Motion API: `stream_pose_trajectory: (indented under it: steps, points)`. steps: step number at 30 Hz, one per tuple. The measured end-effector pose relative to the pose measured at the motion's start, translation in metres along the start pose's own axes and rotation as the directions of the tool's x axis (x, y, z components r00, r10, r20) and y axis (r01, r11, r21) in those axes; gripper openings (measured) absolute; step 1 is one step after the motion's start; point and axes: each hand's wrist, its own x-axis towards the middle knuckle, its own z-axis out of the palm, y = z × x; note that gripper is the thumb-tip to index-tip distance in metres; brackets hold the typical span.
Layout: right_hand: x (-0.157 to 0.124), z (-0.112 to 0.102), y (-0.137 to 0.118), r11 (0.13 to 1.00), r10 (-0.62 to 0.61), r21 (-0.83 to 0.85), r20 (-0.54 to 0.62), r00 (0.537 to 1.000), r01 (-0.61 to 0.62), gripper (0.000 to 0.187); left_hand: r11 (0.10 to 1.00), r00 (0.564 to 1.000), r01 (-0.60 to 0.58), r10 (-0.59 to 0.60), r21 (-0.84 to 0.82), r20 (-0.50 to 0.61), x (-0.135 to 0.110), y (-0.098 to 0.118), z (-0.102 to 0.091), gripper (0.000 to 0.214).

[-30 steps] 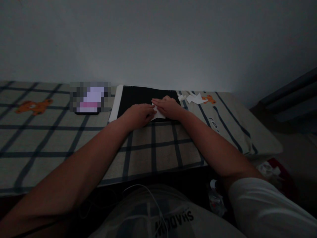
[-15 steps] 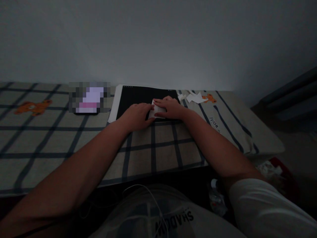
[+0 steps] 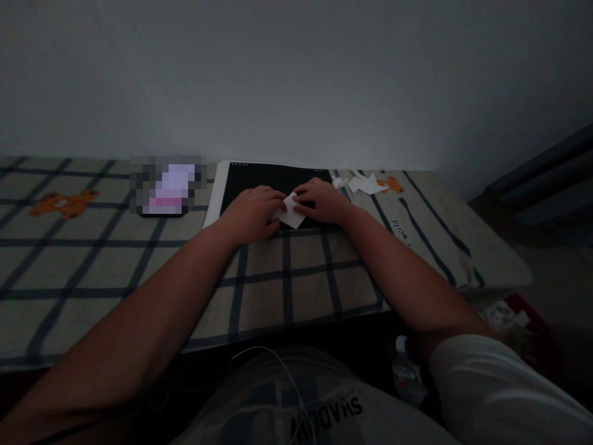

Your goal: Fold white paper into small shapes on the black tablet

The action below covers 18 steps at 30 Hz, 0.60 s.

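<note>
A small folded piece of white paper [image 3: 291, 214] lies on a black mat [image 3: 259, 178] with a white border, far across a checked cloth. My left hand [image 3: 252, 212] has its fingers curled onto the paper's left edge. From the other side, my right hand [image 3: 322, 199] pinches the paper's upper right edge with bent fingers. Both hands touch the same piece, and part of it is hidden under the fingers.
The checked cloth [image 3: 115, 266] with orange bear prints covers the surface up to a pale wall. A blurred object [image 3: 167, 185] lies left of the mat. White paper scraps [image 3: 364, 183] sit right of it. A bottle [image 3: 405, 371] and clutter lie on the floor at right.
My hands shifted from pressing flat on the paper to curling and pinching it. The paper's near corner now sticks out between them, turned at an angle.
</note>
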Motion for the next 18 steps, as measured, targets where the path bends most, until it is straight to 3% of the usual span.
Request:
stream_pose_trajectory:
  steps: [8, 14, 18]
  points:
    - [0.001, 0.001, 0.007, 1.0, 0.016, 0.004, -0.051, 0.999, -0.016, 0.018, 0.99, 0.993, 0.116, -0.118, 0.074, 0.021, 0.004, 0.0, -0.002, 0.037]
    - [0.003, 0.004, -0.006, 0.995, -0.078, 0.058, -0.033, 0.996, 0.08, 0.027, 0.983, 0.987, 0.149, -0.154, 0.104, 0.037, 0.005, 0.01, 0.008, 0.038]
    - [0.004, 0.005, -0.009, 0.993, -0.079, 0.086, -0.021, 0.997, 0.08, 0.029, 0.978, 0.982, 0.178, -0.184, 0.108, 0.044, 0.004, 0.016, 0.011, 0.043]
